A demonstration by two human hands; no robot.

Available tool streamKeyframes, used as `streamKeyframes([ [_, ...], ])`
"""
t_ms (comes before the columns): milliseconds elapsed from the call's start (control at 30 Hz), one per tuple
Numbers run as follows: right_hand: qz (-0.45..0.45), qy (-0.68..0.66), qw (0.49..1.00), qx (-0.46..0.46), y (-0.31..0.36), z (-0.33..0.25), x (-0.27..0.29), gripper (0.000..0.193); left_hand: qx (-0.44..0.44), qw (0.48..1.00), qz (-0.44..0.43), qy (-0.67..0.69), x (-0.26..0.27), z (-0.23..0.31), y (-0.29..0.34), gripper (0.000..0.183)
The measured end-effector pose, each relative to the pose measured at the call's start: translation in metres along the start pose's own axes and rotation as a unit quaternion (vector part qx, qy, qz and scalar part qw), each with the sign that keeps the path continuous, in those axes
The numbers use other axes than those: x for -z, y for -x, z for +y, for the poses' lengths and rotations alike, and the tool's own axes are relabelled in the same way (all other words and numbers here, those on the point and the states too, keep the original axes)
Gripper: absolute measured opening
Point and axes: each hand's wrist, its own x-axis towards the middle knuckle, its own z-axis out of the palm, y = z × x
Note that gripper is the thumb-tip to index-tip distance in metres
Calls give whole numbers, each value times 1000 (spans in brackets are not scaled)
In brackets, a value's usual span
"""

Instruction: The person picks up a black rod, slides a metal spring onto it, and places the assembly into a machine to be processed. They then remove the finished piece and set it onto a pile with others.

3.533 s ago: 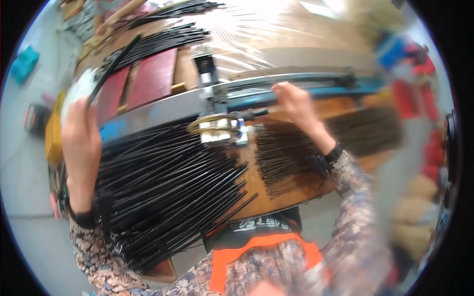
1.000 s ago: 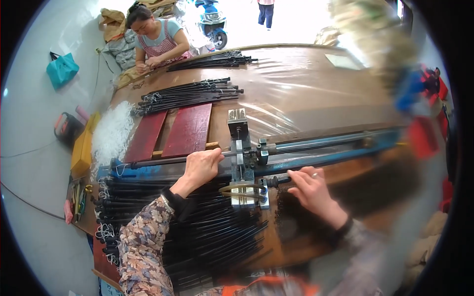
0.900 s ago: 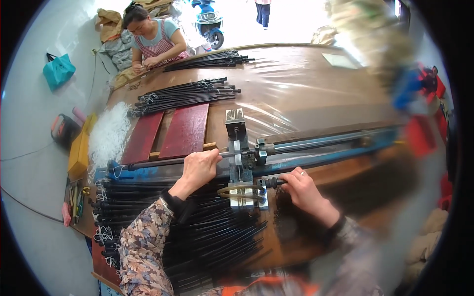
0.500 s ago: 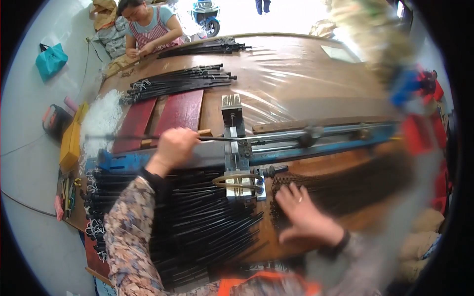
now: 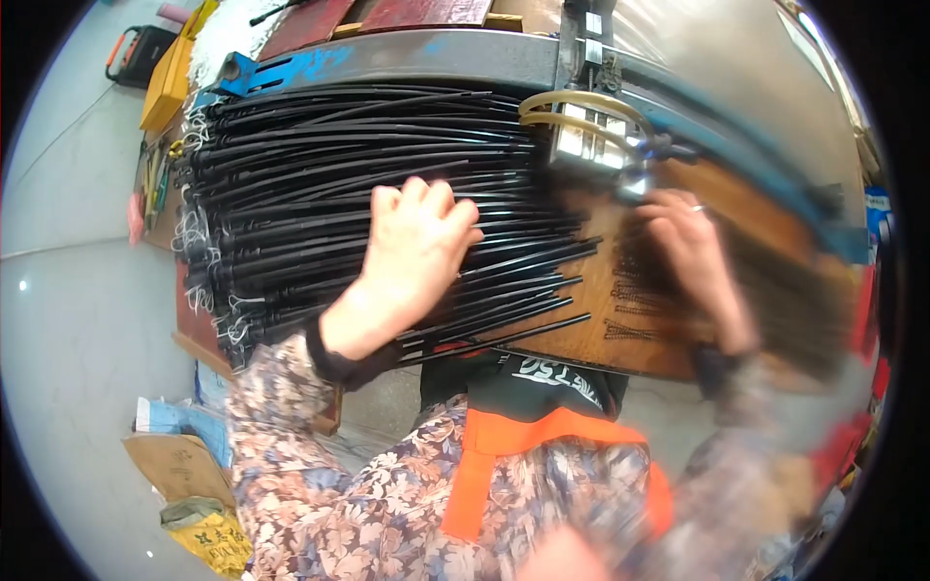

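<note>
Over the wide row of thin black rods (image 5: 320,179), my left hand (image 5: 417,242) rests with its fingers curled down. The fingertips are hidden, so whatever they grip does not show. White strings hang from the rods' left ends. At the right my right hand (image 5: 693,247) has its fingers bent together beside a bundle of dark, thin coil springs (image 5: 635,295). Motion blurs it, and I cannot make out what lies between the fingertips. Just above that hand stands a metal clamp fixture (image 5: 586,136) with yellowish hoses (image 5: 581,102).
A grey and blue metal rail (image 5: 417,60) crosses behind the rods. Farther back lie red boards (image 5: 426,12) and a white pile (image 5: 228,44). A yellow box (image 5: 167,82) and hand tools (image 5: 155,184) stand along the left table edge. Bags (image 5: 184,465) sit on the floor at lower left.
The view has tipped downward. My left hand has left the black rod it held along the rail and come down onto the row. My right hand, earlier spread over the springs, now has bent fingers.
</note>
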Motion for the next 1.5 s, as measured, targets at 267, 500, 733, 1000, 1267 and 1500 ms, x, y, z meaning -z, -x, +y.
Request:
streamKeyframes([
  [267, -9, -75, 986, -147, 23, -27, 17, 23, -4, 999, 31, -16, -26, 15, 11, 23],
  [500, 44, 4, 998, 50, 54, -4, -9, 25, -89, 995, 2, 41, -5, 22, 2, 16],
  [733, 87, 277, 956, 45, 99, 19, 42, 24, -119, 992, -12, 34, 17, 41, -8, 22],
  [1000, 19, 311, 949, 54, 108, 32, 33, 23, -127, 990, -27, 62, 2, 50, -14, 24],
  [1267, 34, 76, 996, 43, 78, -31, -22, 12, -140, 986, -37, 86, 13, 58, -18, 26],
  [1500, 156, -158, 975, -24, 83, -22, -25, 21, -162, 980, -46, 104, 28, 68, -21, 30],
])
